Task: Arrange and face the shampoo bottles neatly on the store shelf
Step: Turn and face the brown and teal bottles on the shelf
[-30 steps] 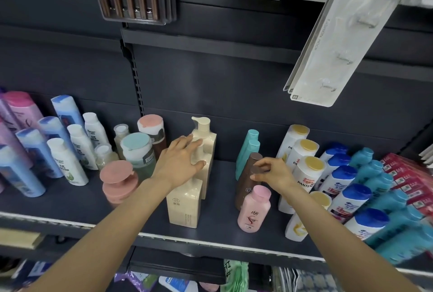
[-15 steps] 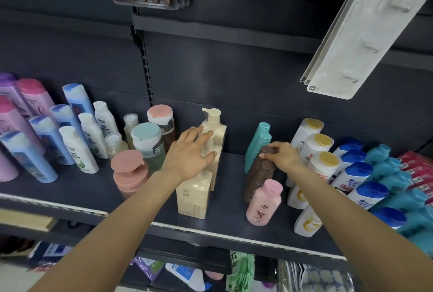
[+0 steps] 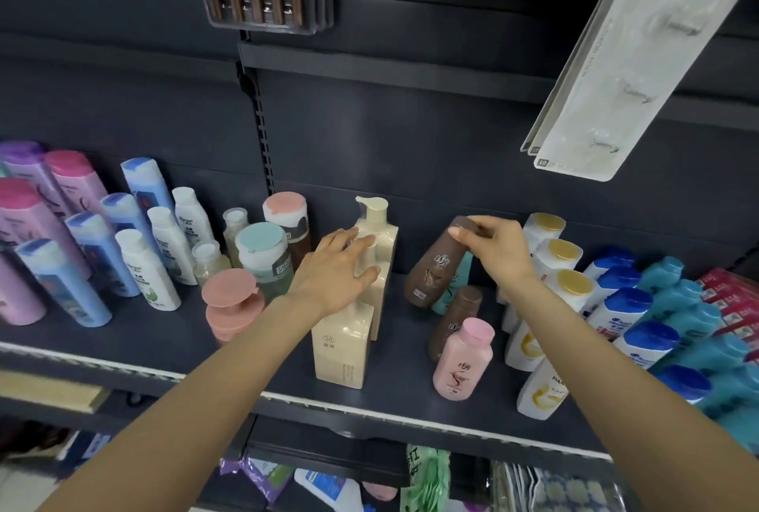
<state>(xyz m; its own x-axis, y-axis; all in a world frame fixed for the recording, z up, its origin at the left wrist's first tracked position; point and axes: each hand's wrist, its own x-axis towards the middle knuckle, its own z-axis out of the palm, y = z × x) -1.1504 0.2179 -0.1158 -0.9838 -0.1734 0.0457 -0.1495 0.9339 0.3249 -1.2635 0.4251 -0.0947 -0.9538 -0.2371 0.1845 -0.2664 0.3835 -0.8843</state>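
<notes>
Head view: a brown bottle (image 3: 436, 265) has been lifted clear of the shelf (image 3: 172, 341) within the last second and is now held tilted, its cap pinched from above in the grip of the right hand (image 3: 495, 251). A moment earlier that bottle was standing at the head of the middle row; now its base hangs above the shelf, in front of a teal bottle (image 3: 454, 285). A second brown bottle (image 3: 454, 322) and a pink bottle (image 3: 464, 359) are left standing just below it. The lift is judged to be the start of a re-facing or re-seating of the brown bottle within its row, which is not yet straight.

The left hand (image 3: 339, 273) is kept where it was, fingers spread and laid flat against the cream pump bottles (image 3: 357, 306), steadying them without closing round any. The held bottle lies wholly below and left of the right grip, well apart from the left hand.
</notes>
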